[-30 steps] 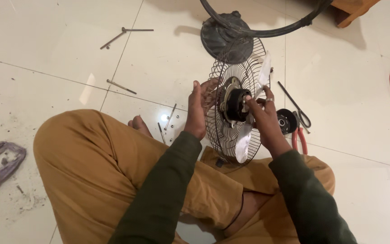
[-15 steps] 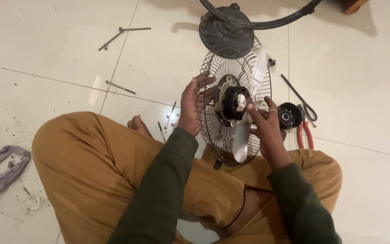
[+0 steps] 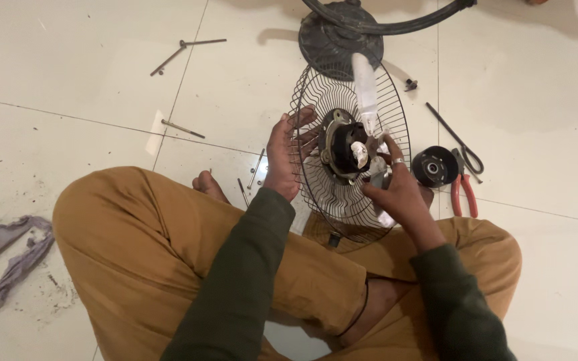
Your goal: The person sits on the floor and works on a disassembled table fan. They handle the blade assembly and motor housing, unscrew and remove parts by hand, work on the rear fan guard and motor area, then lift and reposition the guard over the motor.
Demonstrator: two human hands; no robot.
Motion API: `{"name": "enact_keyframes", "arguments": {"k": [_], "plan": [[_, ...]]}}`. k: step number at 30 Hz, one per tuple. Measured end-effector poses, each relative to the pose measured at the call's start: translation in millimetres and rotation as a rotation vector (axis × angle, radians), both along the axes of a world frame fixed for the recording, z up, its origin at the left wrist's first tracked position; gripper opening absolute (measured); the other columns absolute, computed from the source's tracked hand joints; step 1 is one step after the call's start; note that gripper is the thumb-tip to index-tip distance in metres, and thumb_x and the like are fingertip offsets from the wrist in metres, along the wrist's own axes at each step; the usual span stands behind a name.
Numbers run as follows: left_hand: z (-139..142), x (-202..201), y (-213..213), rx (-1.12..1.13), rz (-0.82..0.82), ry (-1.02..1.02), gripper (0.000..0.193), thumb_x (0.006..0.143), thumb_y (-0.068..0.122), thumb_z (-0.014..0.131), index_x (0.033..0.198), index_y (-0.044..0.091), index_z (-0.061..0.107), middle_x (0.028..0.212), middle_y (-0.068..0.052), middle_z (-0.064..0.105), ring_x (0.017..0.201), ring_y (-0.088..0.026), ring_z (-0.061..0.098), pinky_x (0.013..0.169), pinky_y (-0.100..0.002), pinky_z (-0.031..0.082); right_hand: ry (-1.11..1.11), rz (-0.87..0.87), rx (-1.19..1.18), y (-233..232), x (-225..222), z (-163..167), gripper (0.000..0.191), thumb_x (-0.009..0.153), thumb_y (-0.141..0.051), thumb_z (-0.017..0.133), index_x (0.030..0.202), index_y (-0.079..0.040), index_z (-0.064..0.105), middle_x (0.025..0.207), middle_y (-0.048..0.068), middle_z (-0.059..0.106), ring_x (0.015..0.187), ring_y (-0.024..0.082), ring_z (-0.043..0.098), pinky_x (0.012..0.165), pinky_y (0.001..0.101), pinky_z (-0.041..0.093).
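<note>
Pale glossy floor tiles point(image 3: 68, 134) all round, w/ loose metal rods point(image 3: 183, 128) lying apart from the work and a grey rag point(image 3: 5, 261) off by the knee. I'm looking down on a person sitting cross-legged in mustard trousers, a round wire fan guard point(image 3: 316, 194) stood up on edge against the lap, motor hub point(image 3: 346, 148) at its centre.

Left hand point(image 3: 282, 160) is spread, fingers curled over the guard's left rim, bracing it. Right hand point(image 3: 399, 190) is pinched at the hub, thumb and fingers closed round something small and pale, prob. a cloth or the root of the white blade point(image 3: 366, 87); I can't tell which from this angle. The blade sticks up from the hub toward the dark fan base point(image 3: 339, 40).

On the floor to the right: a black round cap point(image 3: 434, 166), red-handled pliers point(image 3: 464, 190), a thin dark tool point(image 3: 451, 130).

My read: the step in hand is working the blade/hub on the motor shaft. Next move calls for the left hand keeping the guard steady while the right turns or pulls squarely along the shaft; a skewed pull would prob. rock the cage.
</note>
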State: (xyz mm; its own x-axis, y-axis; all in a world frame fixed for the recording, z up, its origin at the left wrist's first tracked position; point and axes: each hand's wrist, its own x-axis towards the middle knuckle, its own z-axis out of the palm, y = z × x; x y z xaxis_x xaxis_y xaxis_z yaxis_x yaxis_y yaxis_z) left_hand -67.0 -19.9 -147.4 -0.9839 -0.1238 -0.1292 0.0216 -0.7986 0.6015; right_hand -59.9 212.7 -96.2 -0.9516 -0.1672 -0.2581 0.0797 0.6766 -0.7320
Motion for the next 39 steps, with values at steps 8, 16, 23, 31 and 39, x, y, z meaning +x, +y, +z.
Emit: {"name": "enact_keyframes", "arguments": {"k": [8, 16, 23, 31, 39], "plan": [[-0.3, -0.7, -0.2, 0.003, -0.019, 0.023, 0.056, 0.108, 0.042, 0.037, 0.138, 0.000, 0.059, 0.134, -0.015, 0.062, 0.119, -0.027, 0.062, 0.107, -0.042, 0.050, 0.347, 0.225, -0.101, 0.7, -16.2, -15.2, 0.118, 0.084, -0.030, 0.091, 0.165, -0.002, 0.011, 0.129, 0.031, 0.065, 0.116, 0.039, 0.069, 0.099, 0.0441, 0.053], [5.4, 2.9, 0.5, -0.114, -0.010, 0.005, 0.056, 0.106, 0.045, 0.037, 0.135, 0.004, 0.061, 0.134, -0.012, 0.064, 0.121, -0.025, 0.064, 0.107, -0.041, 0.050, 0.514, -0.006, -0.054, -21.8, -1.8, -33.1, 0.122, 0.081, -0.029, 0.090, 0.166, -0.001, 0.007, 0.116, 0.024, 0.073, 0.103, 0.033, 0.075, 0.090, 0.0392, 0.059], [-5.9, 1.9, 1.6, -0.123, 0.037, 0.041, 0.056, 0.106, 0.047, 0.043, 0.137, 0.004, 0.061, 0.132, -0.011, 0.066, 0.120, -0.023, 0.064, 0.107, -0.041, 0.051, 0.508, 0.058, -0.132, -15.1, -0.9, -37.5, 0.125, 0.083, -0.019, 0.091, 0.171, -0.007, 0.004, 0.128, 0.023, 0.068, 0.114, 0.031, 0.071, 0.099, 0.0379, 0.057], [-16.3, 0.7, 1.1, -0.166, 0.047, 0.015, 0.054, 0.105, 0.045, 0.044, 0.132, 0.004, 0.065, 0.125, -0.011, 0.069, 0.111, -0.021, 0.067, 0.099, -0.038, 0.054, 0.423, 0.240, -0.107, 1.7, -19.3, -33.0, 0.128, 0.080, -0.014, 0.089, 0.172, -0.011, 0.001, 0.139, 0.024, 0.061, 0.120, 0.031, 0.068, 0.101, 0.0392, 0.057], [-18.2, 0.8, 7.8, -0.134, 0.040, 0.082, 0.048, 0.108, 0.035, 0.042, 0.134, 0.001, 0.065, 0.124, -0.011, 0.068, 0.111, -0.020, 0.065, 0.097, -0.036, 0.054, 0.368, 0.215, -0.251, 5.6, -18.8, -39.2, 0.123, 0.082, -0.012, 0.086, 0.173, -0.011, 0.004, 0.135, 0.019, 0.058, 0.120, 0.026, 0.064, 0.102, 0.0356, 0.055]]}}
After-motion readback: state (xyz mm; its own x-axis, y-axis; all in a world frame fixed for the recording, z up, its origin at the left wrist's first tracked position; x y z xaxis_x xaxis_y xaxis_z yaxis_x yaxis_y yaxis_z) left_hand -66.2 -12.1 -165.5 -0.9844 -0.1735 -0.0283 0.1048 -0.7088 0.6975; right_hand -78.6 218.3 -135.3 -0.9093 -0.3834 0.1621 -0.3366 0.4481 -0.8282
